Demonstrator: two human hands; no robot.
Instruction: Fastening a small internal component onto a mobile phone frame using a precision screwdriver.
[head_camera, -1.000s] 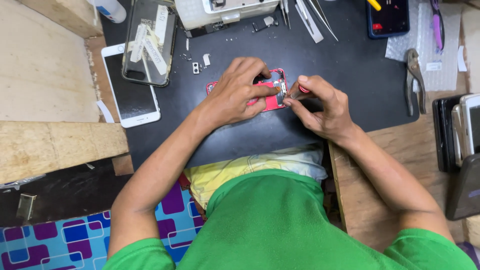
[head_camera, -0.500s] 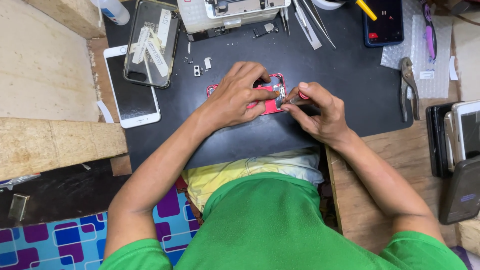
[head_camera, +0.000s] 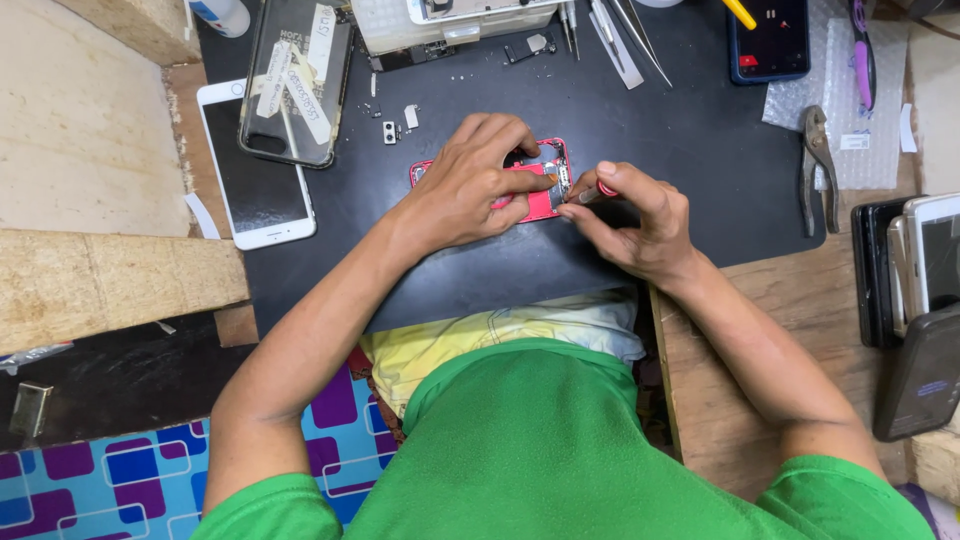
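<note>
We press our left hand (head_camera: 478, 180) down on a red phone (head_camera: 540, 200) that lies open near the middle of the black surface (head_camera: 620, 110), fingers curled over its body and the index finger stretched along its lower edge. Our right hand (head_camera: 640, 215) meets it from the right, thumb and fingertips pinched shut on a small tool with a red collar (head_camera: 598, 190), its tip at the right end of the red phone.

Just above and left of the left hand, a few tiny metal parts (head_camera: 392, 128) sit loose on the surface. Toward the far left corner, a clear phone case (head_camera: 290, 85) with strips of tape lies partly over a white phone (head_camera: 255, 190), which rests face up on the left edge. Along the far edge, tweezers (head_camera: 625, 35) and other slim tools lie beside a pale grey device (head_camera: 450, 20). A dark phone (head_camera: 770, 40) lies at the far right corner, next to a sheet of bubble wrap (head_camera: 850, 120) with a purple tool (head_camera: 860, 50) on it. Pliers (head_camera: 820, 165) lie at the right edge, half on the bubble wrap. Beyond that edge, on the bare wood, several phones (head_camera: 910, 270) stand stacked together. Our green shirt (head_camera: 560, 450) fills the near foreground.
</note>
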